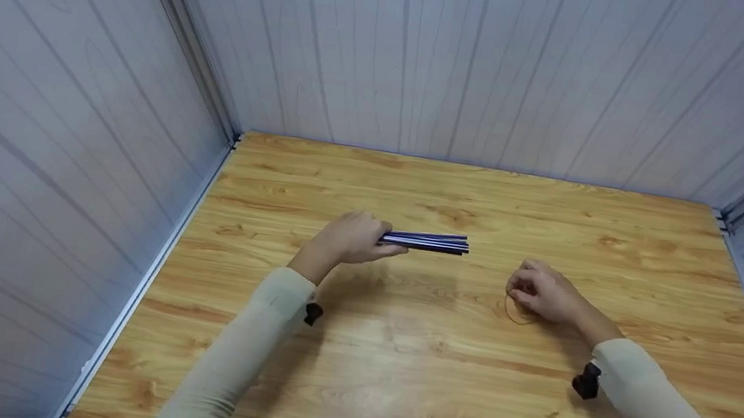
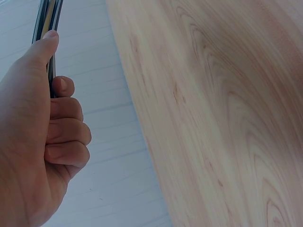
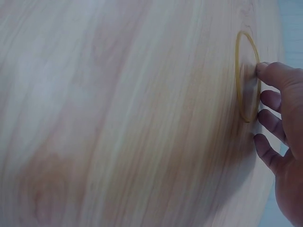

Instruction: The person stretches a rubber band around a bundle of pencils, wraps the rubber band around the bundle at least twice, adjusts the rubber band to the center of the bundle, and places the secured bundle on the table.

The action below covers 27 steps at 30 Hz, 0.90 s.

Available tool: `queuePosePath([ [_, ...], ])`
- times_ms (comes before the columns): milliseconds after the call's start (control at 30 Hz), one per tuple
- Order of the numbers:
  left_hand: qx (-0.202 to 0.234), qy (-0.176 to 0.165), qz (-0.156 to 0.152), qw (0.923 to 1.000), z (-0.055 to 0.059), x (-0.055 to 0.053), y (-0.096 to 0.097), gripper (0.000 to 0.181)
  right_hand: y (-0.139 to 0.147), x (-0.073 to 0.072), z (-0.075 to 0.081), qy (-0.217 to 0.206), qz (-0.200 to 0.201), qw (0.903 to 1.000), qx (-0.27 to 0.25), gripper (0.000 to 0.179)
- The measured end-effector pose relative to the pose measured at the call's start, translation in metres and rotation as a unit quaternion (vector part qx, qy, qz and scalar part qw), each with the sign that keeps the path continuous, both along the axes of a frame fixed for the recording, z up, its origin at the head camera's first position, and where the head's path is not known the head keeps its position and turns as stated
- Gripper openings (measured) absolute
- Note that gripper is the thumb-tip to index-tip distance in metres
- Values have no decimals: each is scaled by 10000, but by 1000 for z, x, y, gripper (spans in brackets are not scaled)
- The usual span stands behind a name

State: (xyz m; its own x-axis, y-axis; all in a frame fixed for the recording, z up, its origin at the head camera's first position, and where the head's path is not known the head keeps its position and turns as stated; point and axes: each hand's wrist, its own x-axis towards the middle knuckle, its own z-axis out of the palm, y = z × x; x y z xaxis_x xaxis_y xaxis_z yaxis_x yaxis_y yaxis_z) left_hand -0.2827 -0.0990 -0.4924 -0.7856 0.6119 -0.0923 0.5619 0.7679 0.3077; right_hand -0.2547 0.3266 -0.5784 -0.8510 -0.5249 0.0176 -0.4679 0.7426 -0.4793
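Observation:
My left hand (image 1: 356, 237) grips a bundle of several thin, dark, shiny sticks (image 1: 435, 242) above the wooden table. Their free ends point right, toward the other hand. In the left wrist view the thumb lies along the sticks (image 2: 46, 19) and the fingers curl round them; the ends inside the palm are hidden. To the right, my right hand (image 1: 546, 292) pinches a yellowish rubber band (image 3: 238, 78) between thumb and fingertips. The band hangs as a loose loop below the fingers in the head view, apart from the sticks.
A wood-grain table top (image 1: 393, 382) spreads under both hands. Pale panelled walls stand at the back (image 1: 433, 60) and on both sides. Small black devices (image 1: 586, 382) sit at the wrists, below the light sleeves.

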Motion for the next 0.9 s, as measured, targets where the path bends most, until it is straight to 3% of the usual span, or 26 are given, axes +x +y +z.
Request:
queuePosePath([
  [233, -28, -9, -36, 10000, 0, 0, 1, 51, 0, 2, 3, 88, 120, 9999, 80, 9],
  [533, 50, -24, -3, 10000, -1, 1, -3, 51, 3, 4, 25, -640, -563, 9930, -818, 12],
  [767, 46, -128, 54, 9999, 0, 0, -6, 50, 6, -1, 45, -805, -1026, 9767, -1703, 13],
  [900, 78, -109, 45, 9999, 0, 0, -6, 50, 6, -3, 49, -1174, -1213, 9604, -2217, 17],
])
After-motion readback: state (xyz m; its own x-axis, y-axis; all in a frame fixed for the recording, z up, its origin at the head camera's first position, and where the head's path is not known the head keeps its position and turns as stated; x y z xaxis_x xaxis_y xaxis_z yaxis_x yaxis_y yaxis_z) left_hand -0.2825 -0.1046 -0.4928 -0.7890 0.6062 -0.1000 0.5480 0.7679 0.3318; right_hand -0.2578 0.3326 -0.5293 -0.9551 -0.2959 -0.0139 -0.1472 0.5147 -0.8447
